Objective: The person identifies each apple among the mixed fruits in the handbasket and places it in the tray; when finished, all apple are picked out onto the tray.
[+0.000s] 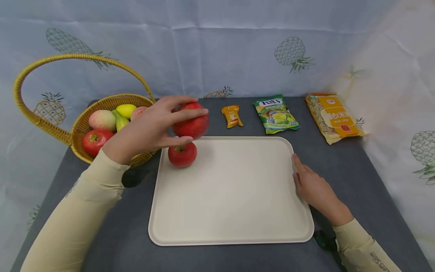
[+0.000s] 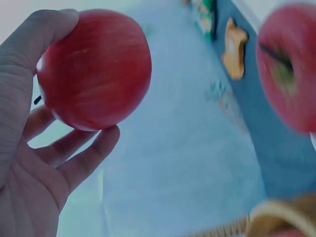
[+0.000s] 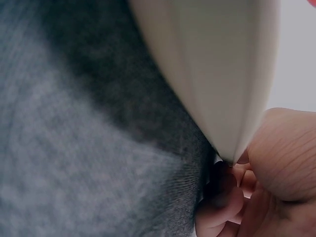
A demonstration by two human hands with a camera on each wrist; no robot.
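Up in the air, a red apple (image 1: 193, 127), big and round and smooth, with faint lighter streaks on its skin. Held by the left hand (image 1: 149, 126), with thumb and fingers (image 2: 91, 159) curled round it. Up near the back left corner of the flat cream tray (image 1: 238, 196), just beside a second apple (image 1: 182, 155), also red, resting on the tray with a dark stem on top. Pinched at its right edge, the tray, by the fingers of the right hand (image 1: 314, 190). Off to the left, a woven yellow basket (image 1: 115, 100) with a tall handle, full of pink peaches (image 1: 102, 120), yellow fruit (image 1: 126, 110) and one more red apple. Behind the tray, a small orange packet (image 1: 232, 116), a green bag (image 1: 276, 115) and an orange bag (image 1: 334, 118). Under everything, a dark grey counter (image 1: 119, 241).
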